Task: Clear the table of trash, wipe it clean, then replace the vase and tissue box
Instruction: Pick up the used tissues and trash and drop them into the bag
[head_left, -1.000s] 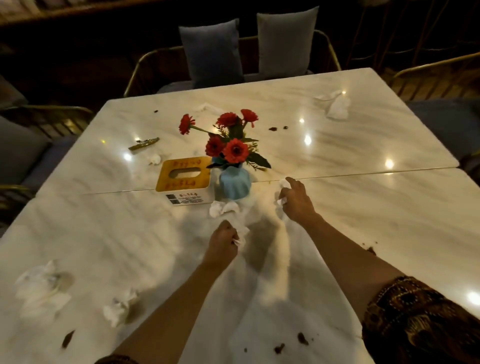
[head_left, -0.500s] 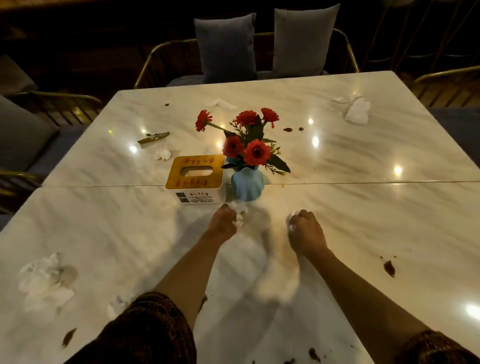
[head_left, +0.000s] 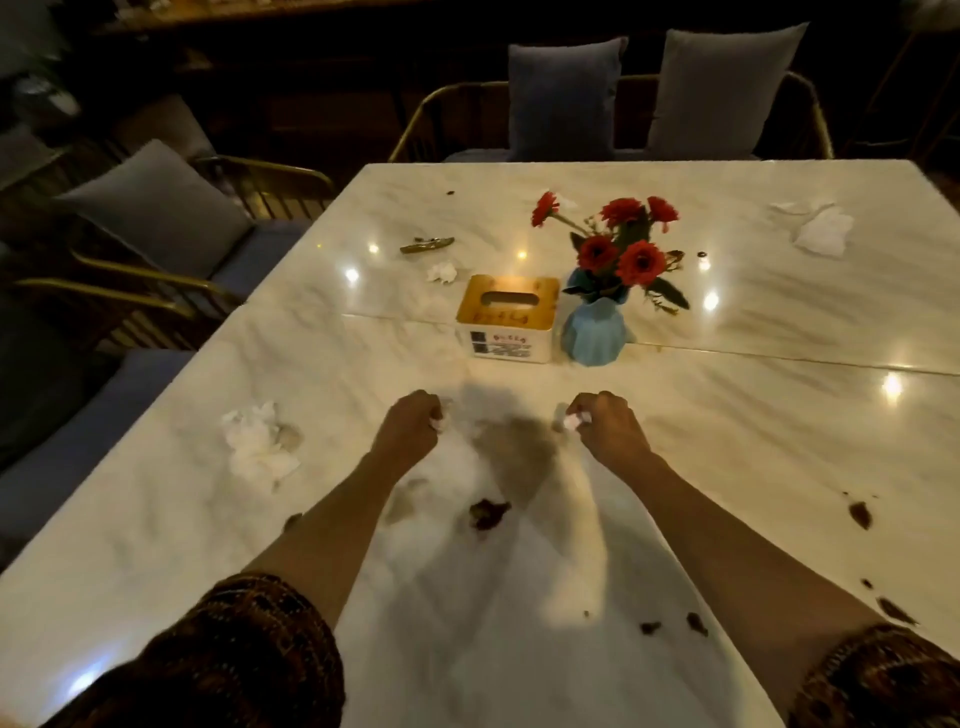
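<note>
Both fists hover over the white marble table (head_left: 727, 441), a short way in front of the centrepiece. My left hand (head_left: 410, 428) is shut on a crumpled white tissue, and my right hand (head_left: 608, 423) is shut on another small tissue wad. Behind them stand the tissue box (head_left: 506, 319) with its wooden lid and, to its right, the blue vase (head_left: 592, 335) of red flowers. Crumpled tissues lie at the left (head_left: 257, 447), behind the box (head_left: 442, 272) and at the far right (head_left: 823, 231). Brown scraps (head_left: 488, 514) dot the near side.
A greenish wrapper (head_left: 427, 244) lies far left of the box. More dark crumbs sit at the right edge (head_left: 860, 514) and near my right sleeve (head_left: 696, 623). Cushioned chairs with gold frames stand along the left (head_left: 156, 208) and far side (head_left: 566, 98).
Both hands picked tissues off the table near the vase and drew back toward me, fists closed. The view has swung left, so the tissue pile at the left now lies nearer the middle.
</note>
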